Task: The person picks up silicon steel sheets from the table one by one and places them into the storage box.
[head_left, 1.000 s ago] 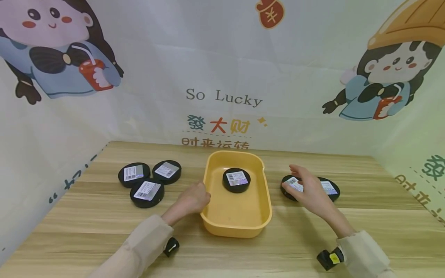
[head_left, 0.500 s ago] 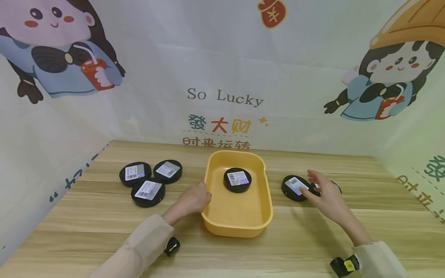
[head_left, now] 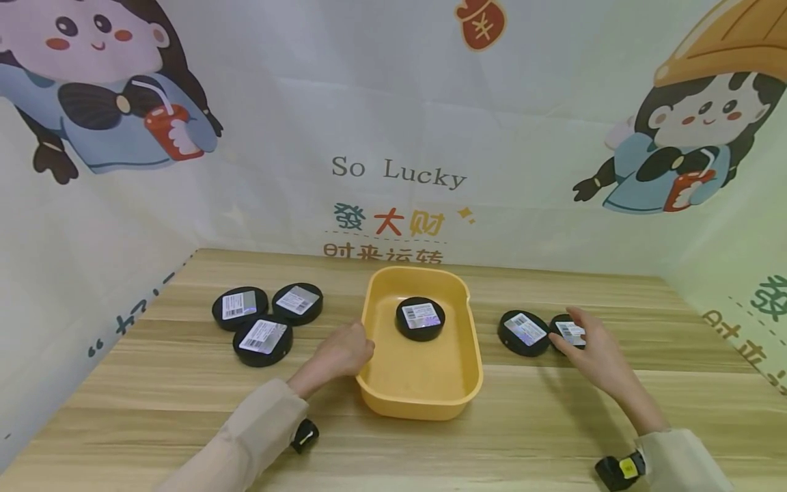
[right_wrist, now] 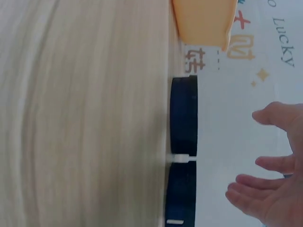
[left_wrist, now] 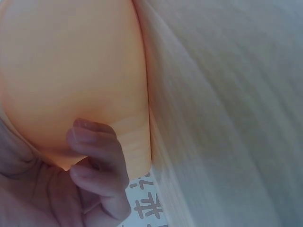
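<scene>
A yellow plastic tub stands mid-table with one black round disc, white label up, inside it. My left hand grips the tub's left rim; in the left wrist view its curled fingers lie against the tub's wall. To the right of the tub lie two more labelled discs, a nearer-to-tub one and an outer one. Over the outer disc hovers my right hand, fingers apart and partly covering it. The right wrist view has that hand above both discs, holding nothing.
Three labelled black discs sit in a tight cluster left of the tub, beyond my left forearm. A printed cloth backdrop rises at the back and both sides of the wooden table.
My right hand has moved right, from over the disc nearer the tub to over the outer one. The left hand, tub and discs have stayed in place.
</scene>
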Available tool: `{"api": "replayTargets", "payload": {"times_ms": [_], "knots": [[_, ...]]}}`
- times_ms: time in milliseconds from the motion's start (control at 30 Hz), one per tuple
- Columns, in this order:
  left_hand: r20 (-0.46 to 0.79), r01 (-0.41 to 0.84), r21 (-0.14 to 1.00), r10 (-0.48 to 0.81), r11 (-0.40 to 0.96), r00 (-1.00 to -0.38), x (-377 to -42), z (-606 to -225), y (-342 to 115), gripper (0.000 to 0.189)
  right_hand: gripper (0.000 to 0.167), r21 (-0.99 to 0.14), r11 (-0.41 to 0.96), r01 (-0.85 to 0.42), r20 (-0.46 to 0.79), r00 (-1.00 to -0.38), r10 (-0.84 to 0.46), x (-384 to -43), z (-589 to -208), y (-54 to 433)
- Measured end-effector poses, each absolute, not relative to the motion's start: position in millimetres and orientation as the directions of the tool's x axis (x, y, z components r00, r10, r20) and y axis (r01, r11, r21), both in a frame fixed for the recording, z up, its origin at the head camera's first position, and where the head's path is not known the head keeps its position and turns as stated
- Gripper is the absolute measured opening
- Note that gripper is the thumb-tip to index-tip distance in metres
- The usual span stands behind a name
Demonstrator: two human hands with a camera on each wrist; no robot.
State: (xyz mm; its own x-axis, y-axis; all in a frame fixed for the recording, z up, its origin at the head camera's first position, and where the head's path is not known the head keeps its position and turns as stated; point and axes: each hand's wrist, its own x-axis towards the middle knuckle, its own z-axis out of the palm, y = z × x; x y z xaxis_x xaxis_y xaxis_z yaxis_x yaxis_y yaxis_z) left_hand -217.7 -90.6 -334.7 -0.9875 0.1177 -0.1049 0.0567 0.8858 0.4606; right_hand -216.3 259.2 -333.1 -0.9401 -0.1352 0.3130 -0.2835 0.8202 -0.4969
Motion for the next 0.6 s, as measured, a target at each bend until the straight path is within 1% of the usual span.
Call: {"api": "replayTargets", "payload": {"times_ms": [167, 300, 467, 600], "knots": [[-0.104, 0.055, 0.461, 0.116, 0.886, -0.988, -217, -335, -90, 0.018, 0.055, -0.469, 0.855, -0.223, 0.289, -0.953, -0.09, -218, -337, 269], [-0.099, 0.057, 0.466, 0.116, 0.883, -0.988, -217, -335, -90, 0.019, 0.06, -0.435, 0.879, -0.197, 0.266, -0.96, -0.083, -221, -340, 277], [-0.091, 0.064, 0.47, 0.121, 0.88, -0.989, -216, -335, -91, 0.019, 0.074, -0.412, 0.899, -0.149, 0.206, -0.976, -0.067, -226, -344, 284], [-0.096, 0.062, 0.469, 0.12, 0.881, -0.988, -217, -335, -91, 0.02, 0.089, -0.416, 0.903, -0.106, 0.12, -0.991, -0.061, -229, -343, 289]]}}
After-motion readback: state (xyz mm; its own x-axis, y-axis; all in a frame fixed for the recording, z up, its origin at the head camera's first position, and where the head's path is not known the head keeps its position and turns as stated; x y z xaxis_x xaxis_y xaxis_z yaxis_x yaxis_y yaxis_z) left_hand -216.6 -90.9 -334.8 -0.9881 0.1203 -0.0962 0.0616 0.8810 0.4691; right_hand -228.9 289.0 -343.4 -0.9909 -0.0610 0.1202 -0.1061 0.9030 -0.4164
